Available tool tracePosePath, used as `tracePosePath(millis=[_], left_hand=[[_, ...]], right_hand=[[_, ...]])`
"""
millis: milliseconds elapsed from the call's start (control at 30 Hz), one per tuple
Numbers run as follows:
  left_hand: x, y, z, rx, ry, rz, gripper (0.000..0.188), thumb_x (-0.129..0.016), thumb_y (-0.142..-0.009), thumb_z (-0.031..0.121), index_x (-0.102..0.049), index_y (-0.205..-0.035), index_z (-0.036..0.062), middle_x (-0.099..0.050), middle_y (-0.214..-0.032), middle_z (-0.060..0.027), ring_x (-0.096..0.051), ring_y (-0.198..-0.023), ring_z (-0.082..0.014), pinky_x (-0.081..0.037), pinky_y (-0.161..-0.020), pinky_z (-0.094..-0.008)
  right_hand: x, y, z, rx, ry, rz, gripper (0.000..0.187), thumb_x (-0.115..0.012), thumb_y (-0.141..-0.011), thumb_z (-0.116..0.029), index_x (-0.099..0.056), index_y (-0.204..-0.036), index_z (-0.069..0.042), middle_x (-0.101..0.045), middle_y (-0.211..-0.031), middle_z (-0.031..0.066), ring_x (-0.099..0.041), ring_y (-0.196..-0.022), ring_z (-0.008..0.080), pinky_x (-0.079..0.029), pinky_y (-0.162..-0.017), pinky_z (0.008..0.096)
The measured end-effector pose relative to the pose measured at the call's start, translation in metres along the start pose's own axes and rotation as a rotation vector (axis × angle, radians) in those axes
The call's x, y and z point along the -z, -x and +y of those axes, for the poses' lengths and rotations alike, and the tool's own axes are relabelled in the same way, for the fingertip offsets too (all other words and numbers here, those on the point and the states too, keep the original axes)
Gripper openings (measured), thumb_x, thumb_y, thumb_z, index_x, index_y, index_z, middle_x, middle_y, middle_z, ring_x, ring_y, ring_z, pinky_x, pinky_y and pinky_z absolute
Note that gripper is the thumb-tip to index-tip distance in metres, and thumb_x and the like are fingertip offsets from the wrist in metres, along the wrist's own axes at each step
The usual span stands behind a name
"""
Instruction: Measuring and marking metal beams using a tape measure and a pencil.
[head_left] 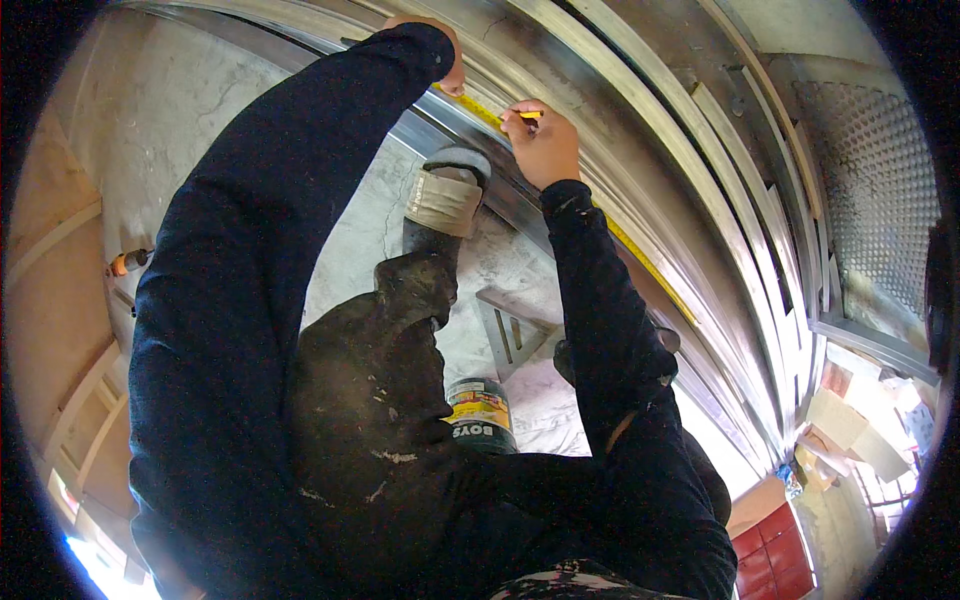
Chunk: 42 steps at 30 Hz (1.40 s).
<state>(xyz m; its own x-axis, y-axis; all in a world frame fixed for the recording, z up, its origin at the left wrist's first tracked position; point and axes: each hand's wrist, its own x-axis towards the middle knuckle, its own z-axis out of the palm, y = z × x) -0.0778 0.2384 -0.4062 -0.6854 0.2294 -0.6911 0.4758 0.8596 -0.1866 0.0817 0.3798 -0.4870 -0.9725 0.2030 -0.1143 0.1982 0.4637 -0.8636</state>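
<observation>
Long metal profiles [690, 130] run in a bundle from the upper left down to the right. A yellow measuring tape [650, 262] is stretched along them, passing under my right forearm. My left hand [458, 74] is bent over the profiles, with its thumb side closed on the tape; the sleeve hides most of its fingers. A little to the right, my right hand [550, 150] pinches a yellow pencil [531, 114] close above the tape. Its fingertips are beside the tape's edge; I cannot tell whether the pencil touches the metal.
My shoe [458, 160] is against the near profile. On the pale floor lie a grey slotted triangle square [513, 335] and a dark paint tin [482, 405] with a yellow label. An orange power tool [127, 263] is at far left. Boxes [850, 420] and a red case [772, 556] stand lower right.
</observation>
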Motion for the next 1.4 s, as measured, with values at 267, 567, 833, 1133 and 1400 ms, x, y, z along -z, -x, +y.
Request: tracePosePath(millis=[267,567,833,1133,1400], left_hand=[[-0.002,-0.002,-0.003,-0.013,0.007,-0.036,0.064,-0.078,-0.069,0.058,-0.070,-0.114,0.0125,-0.068,-0.119,-0.0091,-0.065,-0.110,-0.0263,-0.050,-0.096,-0.0451],[0.004,0.002,0.002,0.022,-0.042,-0.018,0.066,-0.078,-0.069,0.056,-0.069,-0.116,0.0103,-0.068,-0.119,-0.0099,-0.066,-0.108,-0.0273,-0.051,-0.094,-0.0443],[0.005,0.004,0.002,0.004,-0.032,-0.021,0.064,-0.078,-0.069,0.057,-0.070,-0.113,0.0096,-0.070,-0.114,-0.0109,-0.067,-0.105,-0.0267,-0.052,-0.093,-0.0437],[0.005,0.007,0.003,0.022,-0.047,-0.010,0.064,-0.077,-0.069,0.057,-0.070,-0.113,0.0106,-0.070,-0.115,-0.0103,-0.067,-0.105,-0.0265,-0.052,-0.093,-0.0443],[0.002,0.003,0.000,0.000,-0.047,-0.002,0.063,-0.076,-0.070,0.058,-0.071,-0.113,0.0114,-0.069,-0.115,-0.0096,-0.066,-0.108,-0.0256,-0.050,-0.094,-0.0461]], right_hand=[[0.000,0.003,-0.017,0.013,-0.059,0.253,0.013,-0.066,-0.088,-0.020,-0.067,-0.088,-0.006,-0.070,-0.076,0.0133,-0.069,-0.068,0.0235,-0.053,-0.065,0.0340],[0.000,0.003,-0.005,-0.025,-0.074,0.056,0.015,-0.067,-0.086,-0.019,-0.067,-0.089,-0.004,-0.072,-0.078,0.0100,-0.071,-0.071,0.0202,-0.055,-0.068,0.0324],[0.001,0.001,-0.008,-0.067,0.011,-0.032,0.018,-0.065,-0.089,-0.017,-0.068,-0.092,0.000,-0.073,-0.083,0.0088,-0.071,-0.076,0.0161,-0.053,-0.070,0.0273],[0.004,0.005,-0.018,0.109,0.193,0.220,0.014,-0.066,-0.088,-0.020,-0.066,-0.090,-0.006,-0.071,-0.083,0.0147,-0.069,-0.070,0.0270,-0.054,-0.067,0.0363],[0.015,0.013,-0.006,-0.092,-0.148,0.008,0.017,-0.066,-0.090,-0.017,-0.066,-0.095,0.000,-0.073,-0.085,0.0078,-0.070,-0.078,0.0127,-0.052,-0.071,0.0257]])
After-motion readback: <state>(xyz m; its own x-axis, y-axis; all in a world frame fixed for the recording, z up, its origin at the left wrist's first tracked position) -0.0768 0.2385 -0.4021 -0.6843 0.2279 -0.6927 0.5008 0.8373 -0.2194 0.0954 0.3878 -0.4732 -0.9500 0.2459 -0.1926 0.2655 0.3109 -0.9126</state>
